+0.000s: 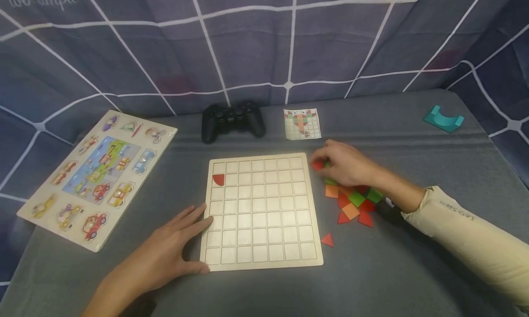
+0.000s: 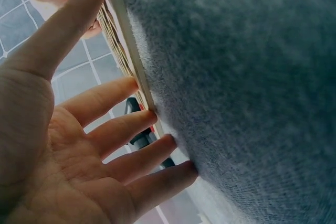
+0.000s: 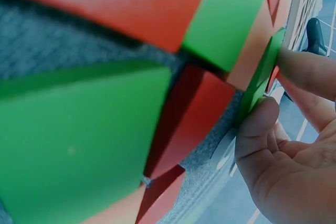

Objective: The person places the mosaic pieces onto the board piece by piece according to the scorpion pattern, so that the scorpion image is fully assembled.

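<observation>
A square wooden grid board (image 1: 259,213) lies flat, with one red quarter-circle piece (image 1: 218,180) in a cell near its upper left. My left hand (image 1: 165,246) rests at the board's left edge, fingers spread and fairly straight; in the left wrist view its fingertips touch the board's side (image 2: 137,69). At the upper right corner of the board, my right hand (image 1: 345,164) pinches a red piece (image 1: 317,164) between thumb and fingers; its full shape is hidden. A green piece (image 3: 262,74) stands tilted against those fingers. Beneath and beside this hand lies a pile of red, green and orange pieces (image 1: 350,211).
A lone red triangle (image 1: 328,240) lies right of the board. Behind the board are a black game controller (image 1: 233,121) and a small pattern card (image 1: 302,124). A picture peg puzzle (image 1: 97,179) lies at left, a teal curved block (image 1: 444,119) at far right.
</observation>
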Available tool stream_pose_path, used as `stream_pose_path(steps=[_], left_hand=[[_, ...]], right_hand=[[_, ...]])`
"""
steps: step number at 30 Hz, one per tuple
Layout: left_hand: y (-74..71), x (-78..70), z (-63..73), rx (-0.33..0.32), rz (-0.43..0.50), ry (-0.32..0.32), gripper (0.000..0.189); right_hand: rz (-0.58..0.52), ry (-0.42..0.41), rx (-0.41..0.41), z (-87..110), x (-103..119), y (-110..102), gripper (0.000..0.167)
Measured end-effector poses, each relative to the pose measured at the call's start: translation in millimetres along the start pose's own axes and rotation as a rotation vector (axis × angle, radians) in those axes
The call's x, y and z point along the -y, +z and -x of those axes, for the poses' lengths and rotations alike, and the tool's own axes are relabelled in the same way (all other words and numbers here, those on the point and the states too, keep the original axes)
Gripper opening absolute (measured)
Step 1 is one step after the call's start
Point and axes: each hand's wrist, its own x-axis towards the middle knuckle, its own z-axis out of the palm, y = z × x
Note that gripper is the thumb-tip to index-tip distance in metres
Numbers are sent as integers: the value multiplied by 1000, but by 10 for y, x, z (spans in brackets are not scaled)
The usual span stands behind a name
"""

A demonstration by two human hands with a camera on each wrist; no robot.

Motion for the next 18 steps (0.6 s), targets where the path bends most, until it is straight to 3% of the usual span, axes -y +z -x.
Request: stream_pose_path(steps=[6, 18], left_hand=[[-5, 0, -4, 10, 7, -11, 95], [-5, -3, 1, 23, 7, -22, 96]], right_hand=[[6, -24, 3, 2, -21, -2, 34], [-14, -16, -10, -11, -9, 26, 21]])
